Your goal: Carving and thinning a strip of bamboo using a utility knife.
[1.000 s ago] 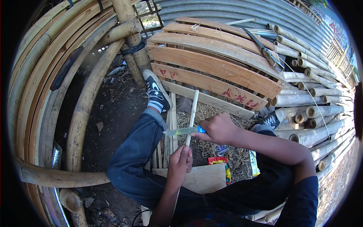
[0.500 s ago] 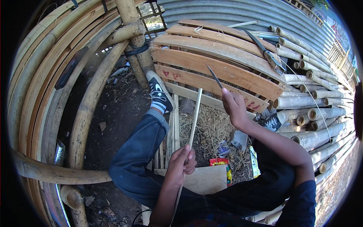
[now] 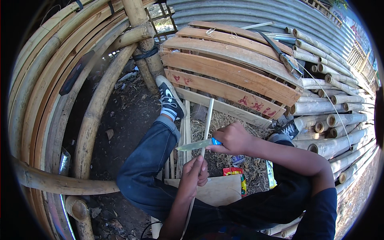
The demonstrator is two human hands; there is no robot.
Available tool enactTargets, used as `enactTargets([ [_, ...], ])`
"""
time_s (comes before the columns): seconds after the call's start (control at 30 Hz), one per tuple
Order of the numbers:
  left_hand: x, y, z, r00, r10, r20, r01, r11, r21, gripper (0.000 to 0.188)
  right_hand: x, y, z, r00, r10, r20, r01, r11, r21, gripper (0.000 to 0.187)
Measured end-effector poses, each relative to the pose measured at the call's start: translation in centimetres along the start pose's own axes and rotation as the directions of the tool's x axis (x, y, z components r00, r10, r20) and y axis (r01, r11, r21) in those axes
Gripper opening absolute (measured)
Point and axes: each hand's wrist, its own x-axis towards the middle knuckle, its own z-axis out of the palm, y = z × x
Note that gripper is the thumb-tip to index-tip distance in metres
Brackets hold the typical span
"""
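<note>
Left hand (image 3: 194,176): is clasping a slender pale strip (image 3: 209,120), fingers curled round. Right hand (image 3: 234,138): is clenching a blue-handled knife (image 3: 194,146), blade crossing the strip.

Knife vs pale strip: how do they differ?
The knife is shorter, with blue on its handle; the strip is long, slender and pale. The knife points leftward; the strip runs steeply upward. The right grip holds the knife, the left grip the strip. Shared: both are held, crossing in view.
</note>
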Motion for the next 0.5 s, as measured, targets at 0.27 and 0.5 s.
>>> enactTargets([
  [0.27, -0.6, 1.0, -0.9, 1.000, -0.011, -0.001, 0.011, 0.999, -0.050, 0.033, 1.0, 1.1, -0.6, 0.977, 0.210, -0.044, -0.200, 0.964, 0.173, 0.057],
  [0.5, -1.1, 0.8, -1.2, 0.996, -0.071, 0.046, 0.077, 0.989, -0.129, 0.035, 1.5, -0.2, -1.6, 0.996, 0.084, 0.021, -0.084, 0.996, 0.035, 0.056],
])
